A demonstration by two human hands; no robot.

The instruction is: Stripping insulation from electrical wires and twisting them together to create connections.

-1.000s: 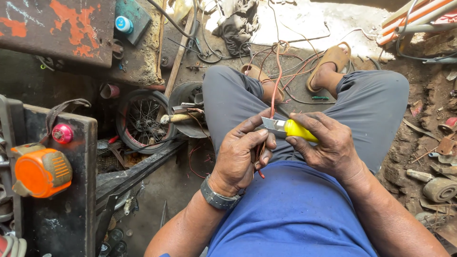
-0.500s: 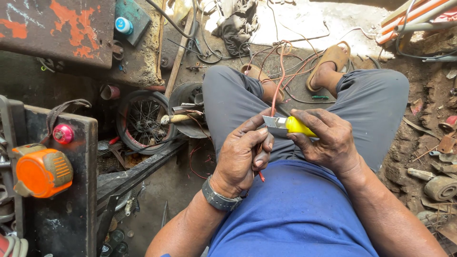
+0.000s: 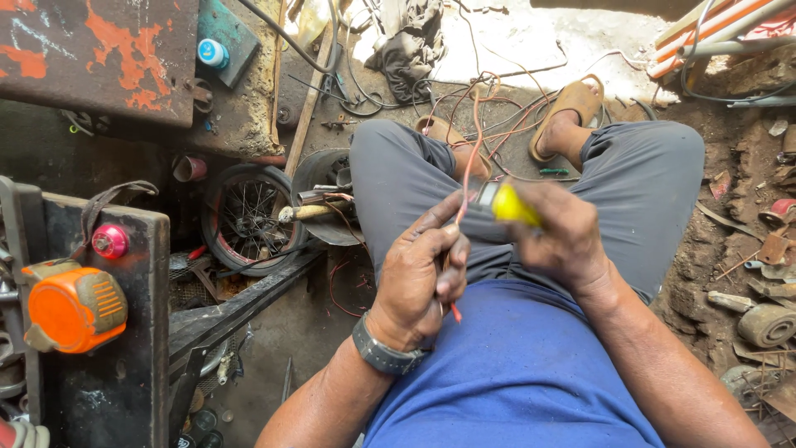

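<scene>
Head view looks down at a seated person's lap. Compared with a second ago, the left hand point(image 3: 419, 278) has shifted little, its fingers still pinched together on a thin red wire point(image 3: 466, 170), while the right hand point(image 3: 557, 236) has edged slightly rightward, fingers clamped around a yellow-handled tool point(image 3: 507, 203) whose tip meets the wire just above the left thumb. That small shift suggests work along the same stretch of wire. Counted: one tool, one held wire, two sandals point(image 3: 568, 108), one spoked wheel point(image 3: 249, 217), one orange lamp point(image 3: 73, 305), and a tangle of loose wires point(image 3: 497, 116) near the feet.
</scene>
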